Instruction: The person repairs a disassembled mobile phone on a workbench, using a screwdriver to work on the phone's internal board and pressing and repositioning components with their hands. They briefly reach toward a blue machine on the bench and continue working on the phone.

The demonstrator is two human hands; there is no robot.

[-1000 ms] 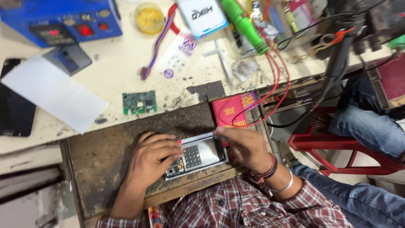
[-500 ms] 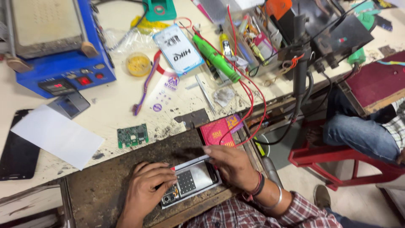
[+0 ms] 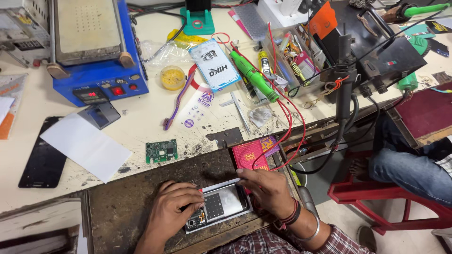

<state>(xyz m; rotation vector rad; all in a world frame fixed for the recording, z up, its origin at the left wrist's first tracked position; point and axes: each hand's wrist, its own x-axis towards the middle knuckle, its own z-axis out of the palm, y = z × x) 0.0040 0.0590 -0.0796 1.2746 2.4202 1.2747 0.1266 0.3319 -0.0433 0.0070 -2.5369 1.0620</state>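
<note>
An opened phone [image 3: 217, 205], back cover off and internals exposed, is being held flat on the dark work board [image 3: 127, 197] at the near edge of the table [image 3: 141, 117]. It is pinned from the left by the left hand [image 3: 172, 212], whose fingers are curled down onto the phone's left end, over the small components there. The right hand [image 3: 264, 189] is laid over the right end, fingers closed along the far edge and the right side, so the phone is gripped between the two hands.

Compared with a second ago, the phone has been kept in the same spot on the board and both hands have stayed clamped on it; what has changed is mainly the view, which has been lifted and now takes in far more of the table. The grip appears a little tighter at the left end, though this cannot be told for certain. The work is judged to be continuing on the phone itself, with no tool picked up.

Just beyond the right hand, a red packet [image 3: 248, 155] is seen lying on the board, crossed by red wires [image 3: 287, 122]. A small green circuit board [image 3: 161, 151] rests far-left of the hands, a white sheet [image 3: 84, 146] further left, and a blue heating station [image 3: 94, 51] stands at the far left. A green-handled tool [image 3: 254, 76] lies well apart, far side.
</note>
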